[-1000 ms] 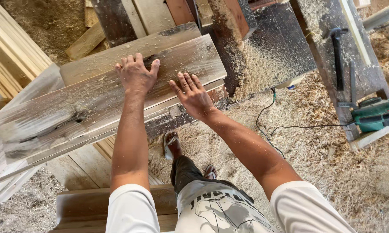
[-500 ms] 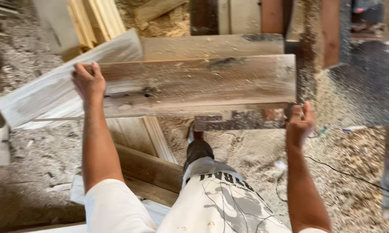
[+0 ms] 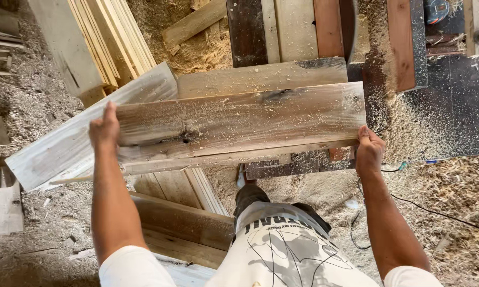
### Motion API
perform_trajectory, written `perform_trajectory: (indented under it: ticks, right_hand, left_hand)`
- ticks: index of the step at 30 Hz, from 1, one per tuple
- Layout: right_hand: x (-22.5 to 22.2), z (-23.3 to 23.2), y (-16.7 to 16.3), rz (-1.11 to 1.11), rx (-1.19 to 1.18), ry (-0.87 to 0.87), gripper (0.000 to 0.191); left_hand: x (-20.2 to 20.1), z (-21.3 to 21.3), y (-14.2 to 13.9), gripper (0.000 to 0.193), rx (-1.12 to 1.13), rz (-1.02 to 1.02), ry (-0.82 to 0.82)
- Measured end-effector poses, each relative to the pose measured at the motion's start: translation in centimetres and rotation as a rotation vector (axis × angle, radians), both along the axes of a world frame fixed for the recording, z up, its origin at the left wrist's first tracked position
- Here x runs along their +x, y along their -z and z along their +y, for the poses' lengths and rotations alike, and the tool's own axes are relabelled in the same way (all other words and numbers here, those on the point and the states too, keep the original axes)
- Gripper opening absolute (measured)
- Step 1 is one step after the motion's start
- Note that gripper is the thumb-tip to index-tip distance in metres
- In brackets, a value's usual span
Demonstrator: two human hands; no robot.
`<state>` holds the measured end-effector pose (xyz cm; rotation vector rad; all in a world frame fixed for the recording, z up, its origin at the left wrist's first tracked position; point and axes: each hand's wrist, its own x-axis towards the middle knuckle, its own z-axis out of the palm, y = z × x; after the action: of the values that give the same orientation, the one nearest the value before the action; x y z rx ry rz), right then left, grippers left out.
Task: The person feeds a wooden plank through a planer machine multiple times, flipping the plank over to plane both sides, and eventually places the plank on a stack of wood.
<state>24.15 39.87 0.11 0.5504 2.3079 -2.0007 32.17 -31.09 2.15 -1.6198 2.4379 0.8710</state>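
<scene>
The left hand [image 3: 105, 127] is clamped over the left end of a weathered plank [image 3: 239, 123], fingers wrapped around its far edge, while the right hand [image 3: 369, 150] is closed on the plank's right-hand near corner, thumb on top. Held between the 2 hands, the plank runs crosswise in front of the person, dusted with sawdust and marked by a dark knot near its middle. It lies over a paler board [image 3: 80, 138] angled down to the left and a second plank [image 3: 260, 77] just behind it, near the dark saw bench [image 3: 452, 106] heaped with sawdust. This looks like the lifting step: the plank is gripped at both ends, and shifting it calls for keeping both grips level so neither end dips.
</scene>
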Motion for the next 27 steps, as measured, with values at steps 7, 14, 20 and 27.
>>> perform_trajectory:
  ticks: [7,14,20,27]
  right_hand:
    - [0.6,2.7,1.9,-0.004,-0.419,0.116,0.026]
    - [5.9,13.4,-1.1,-0.039,-0.638,0.037,0.038]
    - [12.4,19.5,-4.5,-0.146,-0.663,-0.405,0.030]
    - [16.4,15.5,-2.4,-0.373,-0.258,-0.732,0.028]
  left_hand:
    - [3.4,2.9,-10.3,0.072,-0.285,0.532,0.197]
    - [23.2,15.5,-14.4,0.064,-0.183,0.748,-0.054]
    - [45.2,29.9,-7.0,0.058,-0.194,0.567,-0.452]
    - [69.2,49.2,-2.9,0.062,0.068,0.032,-1.215]
